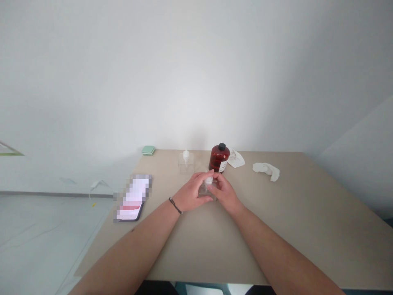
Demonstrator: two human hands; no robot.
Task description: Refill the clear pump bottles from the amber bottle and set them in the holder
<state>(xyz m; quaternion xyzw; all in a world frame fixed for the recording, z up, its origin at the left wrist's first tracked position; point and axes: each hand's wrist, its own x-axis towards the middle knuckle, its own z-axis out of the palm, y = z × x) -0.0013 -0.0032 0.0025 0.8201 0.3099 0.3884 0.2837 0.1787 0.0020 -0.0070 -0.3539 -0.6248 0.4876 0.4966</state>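
A small clear bottle [204, 189] with a white top [209, 180] stands near the middle of the table, between both hands. Wrapped around its left side is my left hand [193, 193], closed on the clear body. My right hand [225, 192] closes in from the right, with its thumb and fingers at the white top. The fingers hide much of the bottle. Just behind them is a dark red bottle [219, 159] with a black cap and a white label. A second clear square bottle [186, 164] with a white top is behind, to the left.
A phone [133, 198] with a lit, partly blurred screen lies on the table [202, 246] at left. At the back left corner sits a small green case [148, 150]. Crumpled white tissues [266, 169] lie at right, with another tissue [236, 159] beside the red bottle.
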